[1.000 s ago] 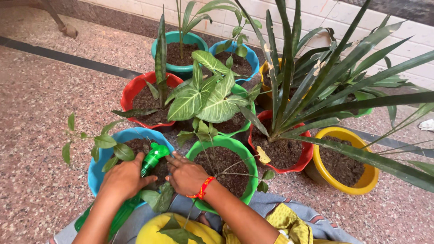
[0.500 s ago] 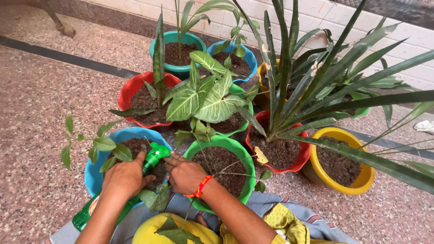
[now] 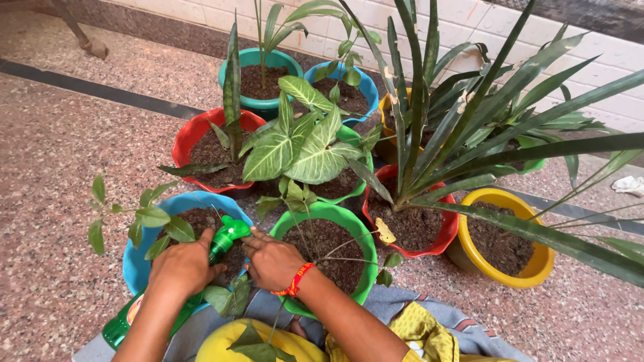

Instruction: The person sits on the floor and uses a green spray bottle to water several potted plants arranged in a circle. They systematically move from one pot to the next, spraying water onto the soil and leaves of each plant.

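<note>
My left hand [image 3: 181, 266] grips the neck of a green spray bottle [image 3: 124, 325], which lies slanted over the blue pot [image 3: 134, 258] of soil. The bottle's green nozzle [image 3: 229, 232] points up and right. My right hand [image 3: 274, 258], with a red band on the wrist, has its fingertips on the nozzle. Right beside that hand stands a green pot [image 3: 359, 234] with a thin twig plant. A leafy sprig [image 3: 151, 218] grows from the blue pot, left of my left hand.
Behind stand a red pot [image 3: 184, 137], a teal pot [image 3: 228, 70], another blue pot [image 3: 372, 84], a red pot [image 3: 446, 234] with a long-leaved plant, and a yellow pot [image 3: 537, 265]. A broad variegated plant [image 3: 302, 144] overhangs the middle. A tiled wall [image 3: 469, 17] runs behind.
The view has drifted slightly; the bottle's base shows more at lower left. Both hands stay on the spray bottle in nearly the same pose.
</note>
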